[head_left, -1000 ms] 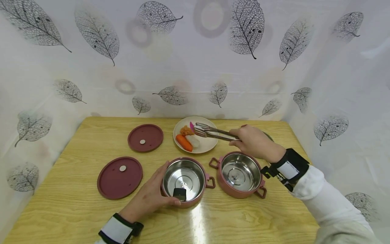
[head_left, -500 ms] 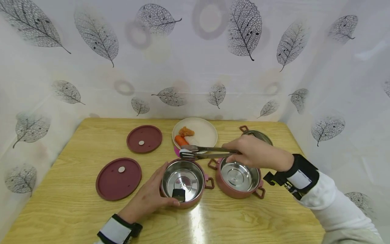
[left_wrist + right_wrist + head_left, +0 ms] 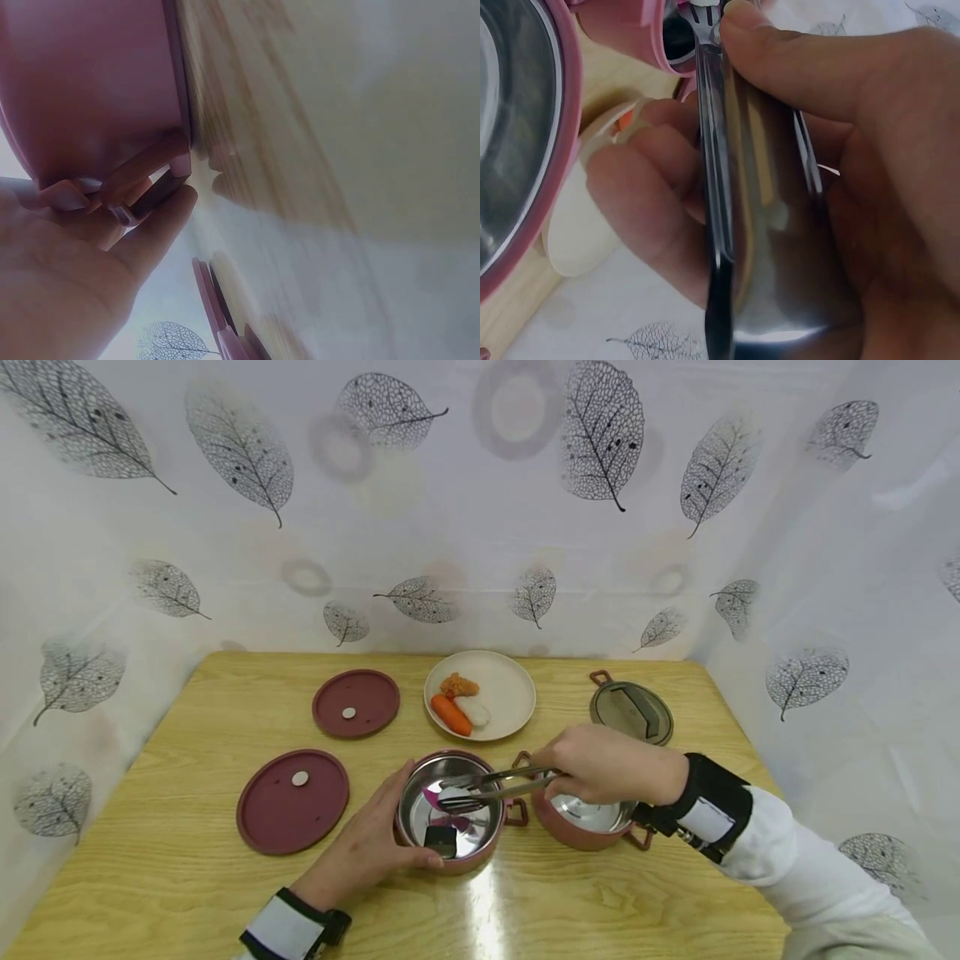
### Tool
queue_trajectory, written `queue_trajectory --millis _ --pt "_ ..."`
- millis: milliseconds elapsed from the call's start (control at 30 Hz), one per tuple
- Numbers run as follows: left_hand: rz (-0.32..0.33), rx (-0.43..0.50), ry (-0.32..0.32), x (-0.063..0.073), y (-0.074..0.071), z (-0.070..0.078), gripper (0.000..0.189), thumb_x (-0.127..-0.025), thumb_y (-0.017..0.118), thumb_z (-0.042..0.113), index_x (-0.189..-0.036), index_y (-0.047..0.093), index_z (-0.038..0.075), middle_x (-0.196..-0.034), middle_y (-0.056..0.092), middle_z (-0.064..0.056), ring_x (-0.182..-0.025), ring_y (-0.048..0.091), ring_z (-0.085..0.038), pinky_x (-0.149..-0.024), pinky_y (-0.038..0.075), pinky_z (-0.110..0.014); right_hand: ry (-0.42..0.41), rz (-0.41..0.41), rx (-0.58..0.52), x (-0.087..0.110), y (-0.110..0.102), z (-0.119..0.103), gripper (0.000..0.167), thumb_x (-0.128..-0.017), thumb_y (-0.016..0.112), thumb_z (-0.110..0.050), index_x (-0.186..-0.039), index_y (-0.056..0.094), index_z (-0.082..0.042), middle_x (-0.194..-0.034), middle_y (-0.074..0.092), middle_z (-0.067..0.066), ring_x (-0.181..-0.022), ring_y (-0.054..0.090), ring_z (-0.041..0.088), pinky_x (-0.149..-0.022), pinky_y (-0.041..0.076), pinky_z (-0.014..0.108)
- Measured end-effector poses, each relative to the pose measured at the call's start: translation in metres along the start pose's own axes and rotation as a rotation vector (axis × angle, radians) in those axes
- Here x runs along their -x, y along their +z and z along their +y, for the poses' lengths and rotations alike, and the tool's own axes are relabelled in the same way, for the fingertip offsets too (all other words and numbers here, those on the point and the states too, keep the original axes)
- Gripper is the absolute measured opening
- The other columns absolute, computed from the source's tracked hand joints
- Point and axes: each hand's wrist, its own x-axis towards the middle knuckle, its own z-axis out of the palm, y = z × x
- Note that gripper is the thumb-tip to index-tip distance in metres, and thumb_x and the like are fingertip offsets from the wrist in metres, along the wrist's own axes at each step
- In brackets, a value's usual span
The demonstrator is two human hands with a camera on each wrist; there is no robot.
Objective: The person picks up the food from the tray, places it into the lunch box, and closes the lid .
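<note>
My left hand (image 3: pixel 363 839) grips the left side of a pink steel-lined pot (image 3: pixel 471 862). The thumb lies along the pot's near rim, and in the left wrist view fingers (image 3: pixel 154 236) curl by its side handle (image 3: pixel 150 169). My right hand (image 3: pixel 611 764) holds metal tongs (image 3: pixel 519 785), whose tips reach inside this pot. Between the tips is a white piece with a magenta edge (image 3: pixel 431 797); it is partly hidden by the tongs. A small black block (image 3: pixel 441 841) sits inside the pot near the thumb.
A second pink pot (image 3: pixel 572 831) stands under my right hand. Behind are a cream plate (image 3: pixel 513 689) with a carrot (image 3: pixel 452 716), an orange-brown fried-looking piece (image 3: pixel 459 685) and a white piece (image 3: pixel 474 712), and a dark-topped pan (image 3: pixel 618 710). Two maroon lids (image 3: pixel 356 689) (image 3: pixel 281 814) lie left.
The tongs have carried the white-and-magenta piece from over the plate toward me and down into the left pot. My left hand has stayed on that pot.
</note>
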Motion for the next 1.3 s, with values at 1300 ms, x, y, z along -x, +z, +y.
queue_trajectory --millis 1300 --pt "-0.006 0.011 -0.019 0.000 0.000 0.002 0.129 -0.062 0.086 0.061 -0.160 0.014 0.019 -0.163 0.026 -0.009 -0.148 0.030 -0.031 -0.114 0.034 -0.057 0.070 -0.013 0.003 -0.005 0.005 -0.008 0.030 -0.089 0.074 -0.032 -0.113 0.069 -0.015 -0.090 0.071 -0.008 -0.075 0.062 0.003 -0.064 0.052 0.024"
